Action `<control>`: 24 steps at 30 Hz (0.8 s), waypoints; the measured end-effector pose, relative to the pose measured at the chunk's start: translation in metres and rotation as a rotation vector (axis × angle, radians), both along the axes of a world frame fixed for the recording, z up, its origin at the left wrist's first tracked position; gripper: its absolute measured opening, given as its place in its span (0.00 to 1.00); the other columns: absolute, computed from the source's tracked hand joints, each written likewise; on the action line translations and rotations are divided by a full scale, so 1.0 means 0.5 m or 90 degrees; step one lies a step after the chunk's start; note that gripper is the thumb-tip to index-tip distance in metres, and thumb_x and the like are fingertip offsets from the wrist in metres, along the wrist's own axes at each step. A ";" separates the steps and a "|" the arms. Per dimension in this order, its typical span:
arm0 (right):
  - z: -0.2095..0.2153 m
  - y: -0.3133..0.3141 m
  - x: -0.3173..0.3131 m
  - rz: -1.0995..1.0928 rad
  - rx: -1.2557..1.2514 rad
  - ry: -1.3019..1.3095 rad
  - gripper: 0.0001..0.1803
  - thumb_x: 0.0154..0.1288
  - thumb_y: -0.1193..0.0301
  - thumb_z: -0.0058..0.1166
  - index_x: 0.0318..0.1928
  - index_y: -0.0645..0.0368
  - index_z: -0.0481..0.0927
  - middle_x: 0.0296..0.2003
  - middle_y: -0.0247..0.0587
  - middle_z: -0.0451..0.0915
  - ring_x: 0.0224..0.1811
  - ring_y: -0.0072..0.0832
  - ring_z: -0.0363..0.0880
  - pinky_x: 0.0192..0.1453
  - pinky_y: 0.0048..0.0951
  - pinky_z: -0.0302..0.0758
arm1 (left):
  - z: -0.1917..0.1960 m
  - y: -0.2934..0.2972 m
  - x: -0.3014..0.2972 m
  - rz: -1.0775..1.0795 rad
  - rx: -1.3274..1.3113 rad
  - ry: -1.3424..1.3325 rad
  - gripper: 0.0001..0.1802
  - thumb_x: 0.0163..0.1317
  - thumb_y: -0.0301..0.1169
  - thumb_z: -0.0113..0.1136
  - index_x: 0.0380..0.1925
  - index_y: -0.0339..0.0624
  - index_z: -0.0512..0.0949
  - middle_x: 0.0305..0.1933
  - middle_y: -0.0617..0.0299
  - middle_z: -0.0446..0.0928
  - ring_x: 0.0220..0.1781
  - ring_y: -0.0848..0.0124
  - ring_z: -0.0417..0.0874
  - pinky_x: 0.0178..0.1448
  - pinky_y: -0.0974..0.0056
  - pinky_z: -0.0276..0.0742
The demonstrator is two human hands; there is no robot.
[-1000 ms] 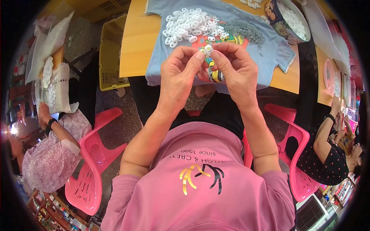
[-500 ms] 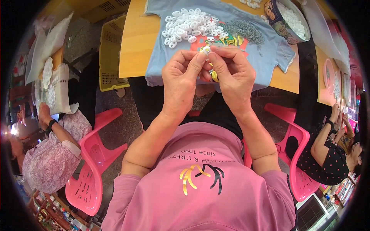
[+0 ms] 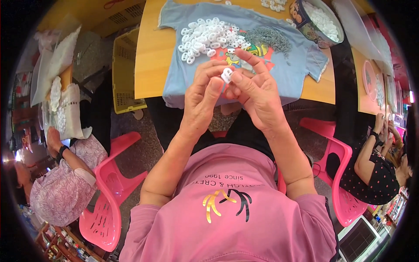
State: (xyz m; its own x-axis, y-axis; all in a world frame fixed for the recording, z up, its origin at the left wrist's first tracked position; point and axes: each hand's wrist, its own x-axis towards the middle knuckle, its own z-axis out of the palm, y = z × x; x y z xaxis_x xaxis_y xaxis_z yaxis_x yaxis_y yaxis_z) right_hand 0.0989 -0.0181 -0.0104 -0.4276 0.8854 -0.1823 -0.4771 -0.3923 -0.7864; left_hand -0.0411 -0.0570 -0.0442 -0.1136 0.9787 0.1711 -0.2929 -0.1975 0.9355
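Above the near edge of the table, my two hands meet at a small white two-hole plastic cord lock [image 3: 227, 75]. My left hand [image 3: 200, 98] has its fingers curled behind the piece, its thumb slightly apart from it. The thumb of my right hand [image 3: 259, 94] presses on the piece's right side, while the index finger points up and away. Just beyond lies a heap of similar white pieces [image 3: 205, 38]. To its right is a pile of small grey metal springs [image 3: 270, 38]. Both piles lie on a light blue printed T-shirt [image 3: 174, 65].
The shirt is spread over a wooden table [image 3: 148, 65]. A patterned round tin [image 3: 301, 22] of white parts stands far right, near several loose pieces [image 3: 274, 4]. Pink chairs [image 3: 107, 214] flank me. People work at side tables left and right. A yellow crate [image 3: 124, 74] stands left.
My right index finger has lifted off the piece and stretched upward. My left thumb has drawn back from it. The piece sits slightly lower and to the left in view.
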 end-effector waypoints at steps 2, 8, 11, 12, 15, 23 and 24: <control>0.003 -0.009 -0.003 0.036 -0.039 0.053 0.31 0.66 0.77 0.55 0.67 0.57 0.59 0.38 0.36 0.78 0.32 0.20 0.74 0.39 0.23 0.75 | -0.003 0.000 -0.004 0.012 0.064 0.095 0.21 0.73 0.42 0.47 0.52 0.36 0.76 0.58 0.58 0.70 0.54 0.74 0.73 0.57 0.68 0.69; 0.014 -0.034 -0.017 0.058 -0.087 0.069 0.37 0.66 0.76 0.57 0.70 0.54 0.53 0.40 0.35 0.78 0.36 0.20 0.76 0.40 0.22 0.74 | -0.002 -0.025 -0.002 -0.106 -0.041 -0.159 0.22 0.71 0.43 0.49 0.48 0.35 0.77 0.57 0.54 0.72 0.57 0.69 0.73 0.57 0.65 0.71; 0.011 -0.042 -0.032 0.026 -0.100 0.079 0.38 0.66 0.77 0.56 0.71 0.54 0.51 0.43 0.37 0.77 0.39 0.20 0.76 0.44 0.24 0.75 | -0.010 -0.022 0.008 -0.075 0.019 -0.174 0.20 0.70 0.43 0.52 0.46 0.34 0.77 0.55 0.53 0.74 0.57 0.68 0.74 0.56 0.65 0.72; 0.011 -0.044 -0.033 0.027 -0.095 0.088 0.39 0.66 0.77 0.56 0.71 0.54 0.50 0.44 0.37 0.77 0.41 0.21 0.76 0.46 0.24 0.76 | -0.011 -0.024 0.006 -0.075 0.019 -0.174 0.20 0.70 0.43 0.52 0.46 0.34 0.77 0.55 0.53 0.74 0.57 0.68 0.74 0.56 0.65 0.72; 0.005 -0.045 -0.033 0.033 -0.092 0.100 0.39 0.66 0.77 0.56 0.72 0.55 0.49 0.44 0.37 0.76 0.43 0.20 0.76 0.48 0.25 0.76 | -0.017 -0.026 0.005 -0.063 0.024 -0.180 0.19 0.70 0.40 0.52 0.46 0.33 0.77 0.53 0.52 0.74 0.57 0.67 0.74 0.57 0.64 0.72; -0.004 -0.038 -0.034 0.053 -0.085 0.073 0.36 0.67 0.75 0.56 0.70 0.56 0.51 0.45 0.39 0.77 0.45 0.21 0.77 0.46 0.22 0.76 | -0.005 -0.030 -0.009 -0.061 -0.033 -0.193 0.14 0.71 0.35 0.52 0.46 0.34 0.77 0.48 0.56 0.78 0.50 0.72 0.77 0.53 0.69 0.73; 0.011 -0.029 -0.029 0.088 -0.045 -0.004 0.32 0.67 0.74 0.56 0.68 0.57 0.58 0.42 0.36 0.78 0.42 0.20 0.77 0.45 0.22 0.75 | 0.004 -0.029 -0.018 -0.059 -0.033 -0.192 0.14 0.71 0.35 0.52 0.46 0.34 0.77 0.48 0.56 0.78 0.50 0.72 0.77 0.53 0.69 0.73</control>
State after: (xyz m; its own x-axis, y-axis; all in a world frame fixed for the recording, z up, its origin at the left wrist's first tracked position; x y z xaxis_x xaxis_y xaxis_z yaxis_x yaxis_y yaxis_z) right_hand 0.0843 -0.0326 -0.0048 -0.5429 0.8031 -0.2455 -0.4095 -0.5083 -0.7576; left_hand -0.0500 -0.0718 -0.0423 -0.0612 0.9938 0.0931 -0.5737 -0.1114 0.8114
